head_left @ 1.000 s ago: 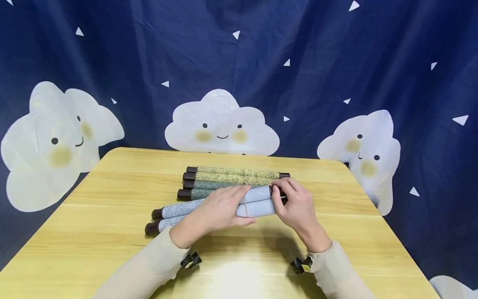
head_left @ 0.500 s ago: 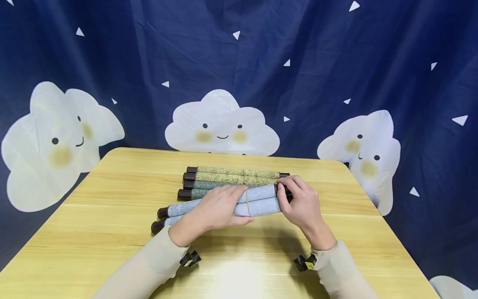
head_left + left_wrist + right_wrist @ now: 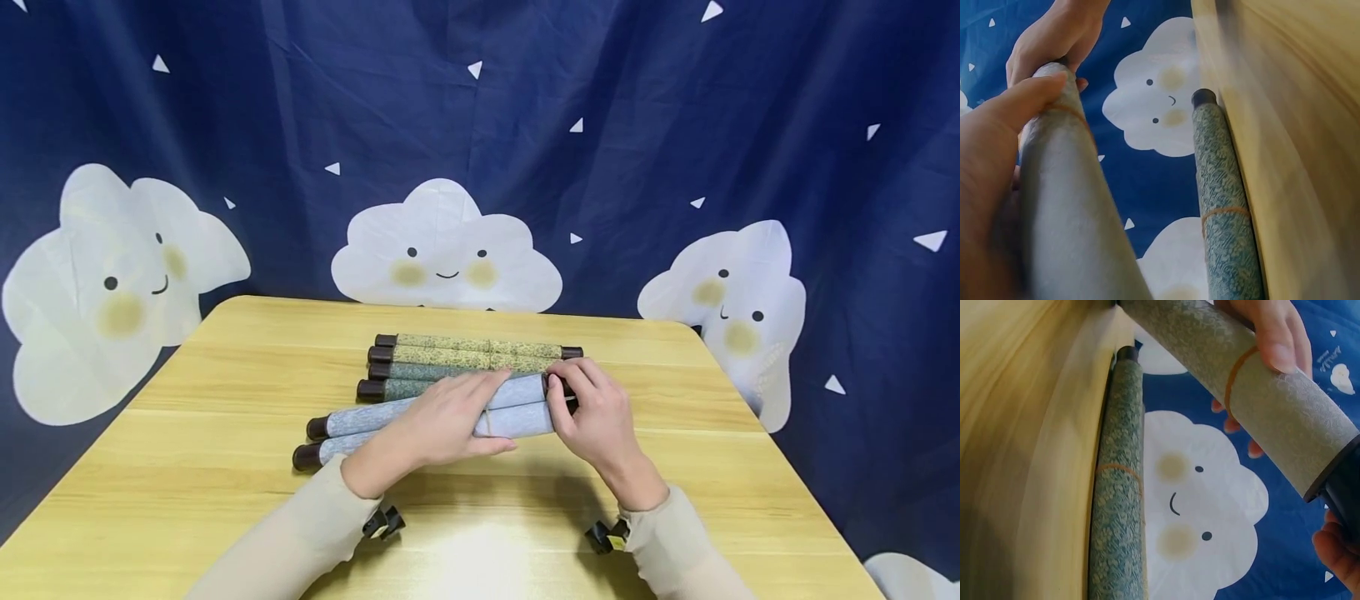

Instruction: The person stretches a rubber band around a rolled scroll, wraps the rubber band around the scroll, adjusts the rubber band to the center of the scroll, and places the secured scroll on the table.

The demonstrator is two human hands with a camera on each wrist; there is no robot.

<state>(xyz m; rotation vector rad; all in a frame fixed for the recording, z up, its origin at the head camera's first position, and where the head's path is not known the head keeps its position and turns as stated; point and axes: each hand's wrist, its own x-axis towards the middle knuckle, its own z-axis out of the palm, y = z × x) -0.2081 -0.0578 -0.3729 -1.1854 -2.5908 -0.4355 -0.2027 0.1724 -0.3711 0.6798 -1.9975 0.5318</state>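
Two pale blue-grey hanging scrolls [image 3: 525,419], side by side with dark end knobs, slant over the table in the head view, their right ends raised. A thin tan rubber band [image 3: 1232,384] circles them. My left hand [image 3: 450,421] grips the pair around the middle, thumb on the near side and fingers over the top. At the right end, my right hand [image 3: 600,412] holds the dark knobs [image 3: 1342,481], partly hiding them. Behind lie two green patterned scrolls [image 3: 405,389], banded too, and beyond those two yellow speckled scrolls [image 3: 450,357].
All of this is on a light wooden table [image 3: 247,350] with rounded far corners. A dark blue curtain [image 3: 600,75] printed with white smiling clouds hangs just behind its far edge.
The pale scrolls and my right hand shift a little to the right, then come back left. My left hand stays nearly in place on them. The green and yellow scrolls have not moved.
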